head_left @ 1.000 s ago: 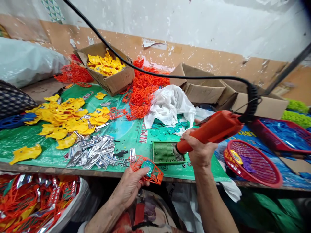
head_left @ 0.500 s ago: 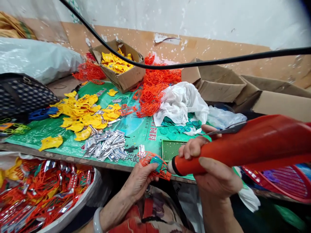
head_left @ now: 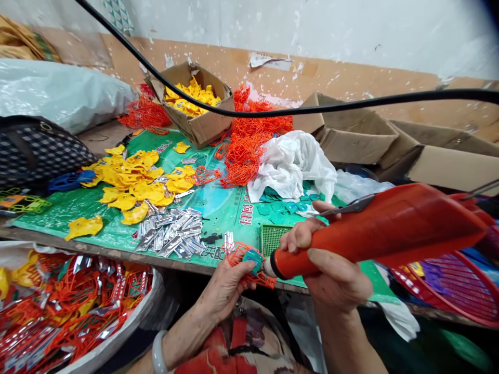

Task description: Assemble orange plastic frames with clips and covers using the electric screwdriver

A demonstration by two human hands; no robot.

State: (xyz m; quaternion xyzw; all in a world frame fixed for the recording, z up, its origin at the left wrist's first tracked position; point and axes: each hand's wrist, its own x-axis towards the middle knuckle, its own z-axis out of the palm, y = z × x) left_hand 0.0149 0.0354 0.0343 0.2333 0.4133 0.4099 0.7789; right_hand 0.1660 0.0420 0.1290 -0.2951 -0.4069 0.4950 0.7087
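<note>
My left hand (head_left: 226,285) pinches an orange lattice plastic part (head_left: 237,253) with a teal plastic piece (head_left: 255,261) on it, at the table's front edge. Wrapped round the front of a red power tool (head_left: 374,228), my right hand (head_left: 331,265) is closed. The tool's pale tip (head_left: 268,267) meets the teal piece or lies right beside it; the exact contact is too small to tell. Left of my hands lie a heap of silvery strips (head_left: 173,232) and a pile of yellow plastic parts (head_left: 134,176). A green mesh basket (head_left: 273,236) sits just behind the tool's tip.
A sack of mixed parts (head_left: 78,306) stands at the lower left. Behind are a cardboard box (head_left: 210,124) of yellow parts, an orange lattice heap (head_left: 245,150), a white cloth (head_left: 290,161) and more boxes (head_left: 354,145). A black cable (head_left: 273,111) hangs across the view.
The red tool and my right hand have moved a little to the left, the tip now closer over the teal piece. My left hand is nearly unchanged.
</note>
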